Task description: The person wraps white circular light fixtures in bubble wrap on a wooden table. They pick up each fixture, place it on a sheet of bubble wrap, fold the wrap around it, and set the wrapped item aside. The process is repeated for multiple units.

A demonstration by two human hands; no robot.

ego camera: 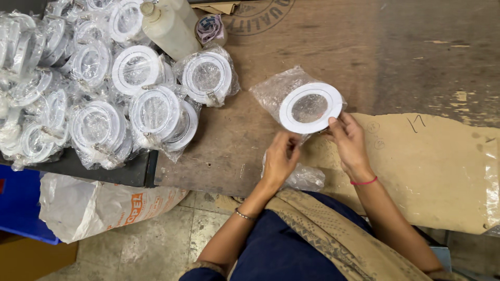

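Observation:
A white ring-shaped fitting (311, 107) is held over the brown worktop, half inside a clear plastic bag (275, 89) that trails up and to the left. My right hand (350, 141) grips the ring's lower right rim with thumb and fingers. My left hand (281, 156) pinches the ring's lower left edge and the bag there. Another crumpled clear bag (306, 178) lies on the table edge below my left hand.
A heap of several bagged white rings (104, 93) fills the left on a dark tray (130, 174). A pale plastic bottle (166, 26) and a small tape roll (210, 28) lie at the top. Tan cardboard (432, 171) covers the right. A white sack (99, 205) sits on the floor.

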